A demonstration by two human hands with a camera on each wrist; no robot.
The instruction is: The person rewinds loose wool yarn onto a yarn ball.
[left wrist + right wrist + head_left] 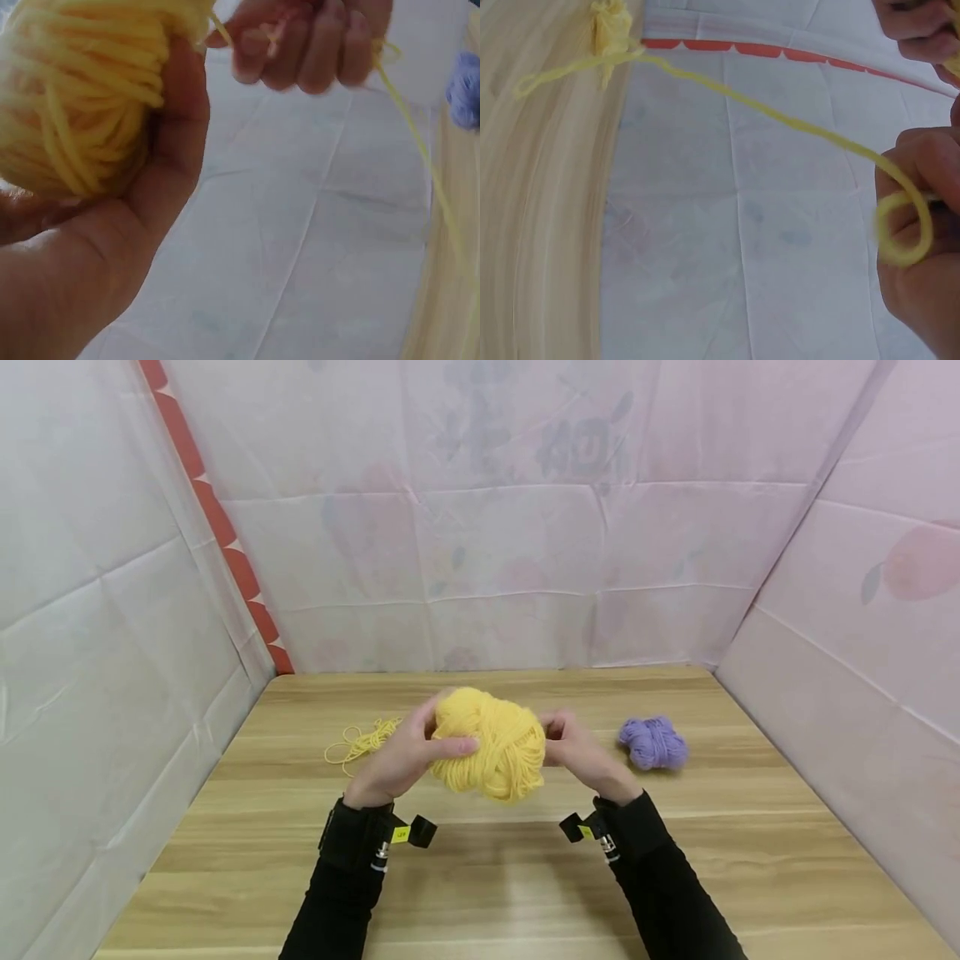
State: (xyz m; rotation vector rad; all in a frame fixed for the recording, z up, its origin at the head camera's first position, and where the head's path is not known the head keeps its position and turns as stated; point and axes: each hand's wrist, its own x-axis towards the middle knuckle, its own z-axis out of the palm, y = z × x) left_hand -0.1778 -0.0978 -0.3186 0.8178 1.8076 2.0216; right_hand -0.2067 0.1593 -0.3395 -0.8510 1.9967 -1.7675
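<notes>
A thick yellow yarn ball (491, 743) is held up over the table by my left hand (397, 756), its thumb across the near side and its fingers behind. At the ball's right side, my right hand (585, 752) pinches a yellow strand (217, 28) that runs out of the ball. In the right wrist view a length of yarn (780, 116) loops beside that hand and trails off toward the table. A loose pile of yellow yarn (363, 742) lies on the table behind my left hand, partly hidden by it.
On the right of the wooden table (480, 893) lies a purple yarn ball (652, 743). Pale printed sheets (510, 543) wall the table at the back and both sides. A red scalloped strip (217, 518) runs down the left back corner.
</notes>
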